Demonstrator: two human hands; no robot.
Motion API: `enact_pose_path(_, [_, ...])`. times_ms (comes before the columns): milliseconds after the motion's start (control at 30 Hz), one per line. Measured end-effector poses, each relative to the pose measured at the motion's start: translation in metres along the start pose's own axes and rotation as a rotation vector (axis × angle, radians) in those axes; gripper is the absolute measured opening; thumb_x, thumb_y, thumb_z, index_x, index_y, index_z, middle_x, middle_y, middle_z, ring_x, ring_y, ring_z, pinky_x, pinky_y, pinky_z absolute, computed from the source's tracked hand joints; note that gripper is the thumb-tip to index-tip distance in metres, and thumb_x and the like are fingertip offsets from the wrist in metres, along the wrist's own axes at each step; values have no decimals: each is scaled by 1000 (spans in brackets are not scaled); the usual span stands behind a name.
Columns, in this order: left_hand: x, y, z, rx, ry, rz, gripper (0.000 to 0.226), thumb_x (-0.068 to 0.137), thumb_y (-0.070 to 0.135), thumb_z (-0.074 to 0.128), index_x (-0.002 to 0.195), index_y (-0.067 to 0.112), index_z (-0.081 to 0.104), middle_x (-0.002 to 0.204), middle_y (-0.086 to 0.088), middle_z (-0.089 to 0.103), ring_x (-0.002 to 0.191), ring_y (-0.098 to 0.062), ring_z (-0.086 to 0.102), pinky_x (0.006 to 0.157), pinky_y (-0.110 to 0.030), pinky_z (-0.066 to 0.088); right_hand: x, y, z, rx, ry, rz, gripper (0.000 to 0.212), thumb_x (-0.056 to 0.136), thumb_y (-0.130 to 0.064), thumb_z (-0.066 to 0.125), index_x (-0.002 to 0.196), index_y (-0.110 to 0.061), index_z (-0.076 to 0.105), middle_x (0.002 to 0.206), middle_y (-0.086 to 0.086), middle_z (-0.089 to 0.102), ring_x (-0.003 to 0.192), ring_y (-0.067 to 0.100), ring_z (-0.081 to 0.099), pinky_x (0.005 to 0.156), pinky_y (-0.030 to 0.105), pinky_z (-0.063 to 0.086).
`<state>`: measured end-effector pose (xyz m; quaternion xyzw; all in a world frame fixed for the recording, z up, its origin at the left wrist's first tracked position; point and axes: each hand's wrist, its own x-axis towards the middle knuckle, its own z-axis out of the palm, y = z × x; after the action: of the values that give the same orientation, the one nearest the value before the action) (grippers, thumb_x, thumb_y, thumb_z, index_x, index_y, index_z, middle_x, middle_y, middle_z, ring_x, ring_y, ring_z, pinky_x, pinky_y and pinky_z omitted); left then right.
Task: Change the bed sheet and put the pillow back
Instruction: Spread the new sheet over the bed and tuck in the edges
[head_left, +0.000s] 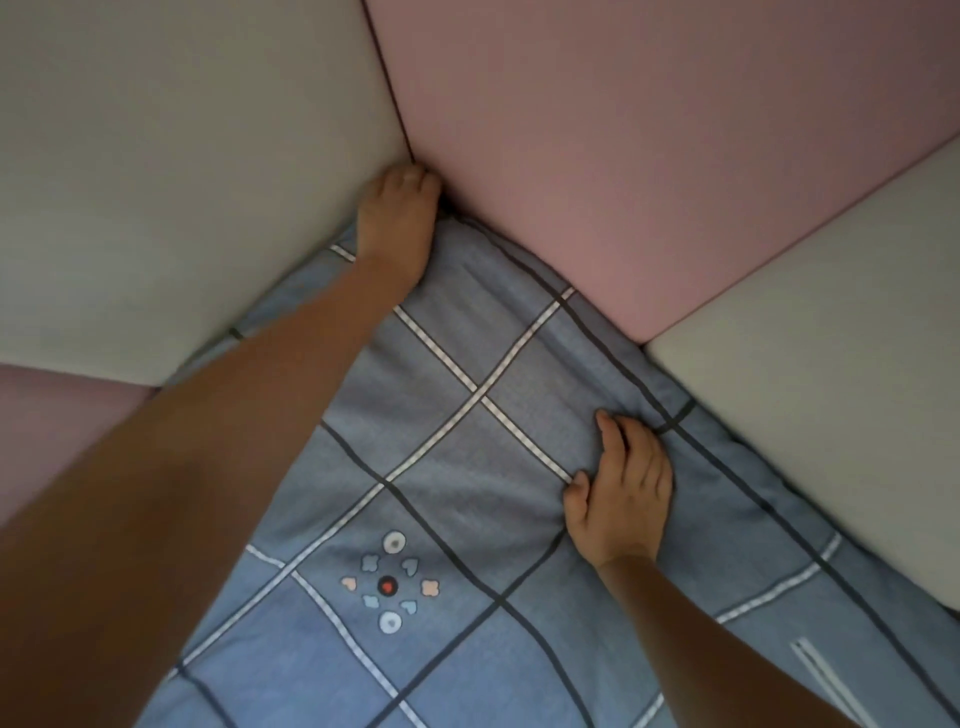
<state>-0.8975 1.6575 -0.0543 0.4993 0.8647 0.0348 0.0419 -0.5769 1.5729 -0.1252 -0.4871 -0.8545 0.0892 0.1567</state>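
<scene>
Padded panels (597, 130) edge the checked sheet (441, 441); left hand (397, 223) at twelve o'clock, grip I cannot tell; right hand (623, 493) at four o'clock presses it, fingers relaxed.

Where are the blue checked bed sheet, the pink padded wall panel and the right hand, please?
blue checked bed sheet (405, 400): head view, a plain square
pink padded wall panel (623, 156): head view, bare face
right hand (623, 499): head view, back of hand
</scene>
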Motion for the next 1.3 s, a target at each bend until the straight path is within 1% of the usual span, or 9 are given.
enact_pose_path(100, [-88,18,1,-33,279,-172,56,83,22,43,139,15,41,148,-12,35,136,-34,32,111,-50,17,0,2,-2,-2,-20,1,66,77,-35,40,136,-6,42,131,15,41,118,34,40,105,45,28])
enact_pose_path(300, [-119,13,25,-32,-216,-288,80,82,74,31,147,46,-6,159,8,-11,142,-40,-15,93,-80,-5,1,2,-9,1,-95,-22,77,72,-43,44,140,-7,44,135,16,44,122,31,38,107,42,25])
enact_pose_path(433, [-158,59,-19,-277,-266,-426,77,88,68,33,149,40,-5,159,6,-15,144,-34,-17,102,-76,0,2,-1,-39,99,-330,12,88,67,-50,44,145,-11,37,144,11,42,127,27,36,108,40,21])
enact_pose_path(633, [-413,182,-15,-452,-540,-906,114,74,67,61,151,26,-12,157,-5,-21,144,-32,-18,107,-71,5,-62,35,-151,-23,-718,-180,85,87,-40,53,153,-23,2,161,1,7,147,23,8,116,53,2])
enact_pose_path(833, [-518,347,1,-484,-879,-940,149,51,76,71,145,14,-26,153,-19,-27,140,-43,-21,112,-61,3,-269,214,-268,-269,-1090,-269,94,86,-42,60,149,-40,-9,155,-4,-26,143,34,-20,104,74,-1])
enact_pose_path(900, [-530,396,5,-475,-939,-877,158,45,76,74,143,10,-31,151,-21,-30,139,-42,-24,111,-61,1,-321,312,-298,-369,-1042,185,91,88,-49,55,148,-43,-13,154,-7,-29,144,38,-13,107,72,8])
enact_pose_path(1000, [-546,450,23,-481,-984,-798,169,36,75,79,139,3,-35,147,-26,-34,136,-41,-32,110,-53,-16,-358,409,-335,-198,-845,884,100,73,-69,59,149,-44,-1,161,9,2,143,45,7,110,64,18])
enact_pose_path(1200, [-559,490,61,-399,-866,-869,180,22,70,84,135,6,-41,144,-22,-42,133,-36,-39,107,-57,-19,-385,449,-331,-85,-291,897,91,80,-46,70,147,-8,23,146,22,34,131,39,38,99,52,37])
enact_pose_path(1300, [-561,496,63,-366,-827,-854,181,20,68,85,136,9,-40,144,-21,-41,135,-35,-37,108,-58,-17,-400,477,-344,7,-101,953,88,83,-29,71,148,-10,16,136,20,50,110,40,57,81,42,45])
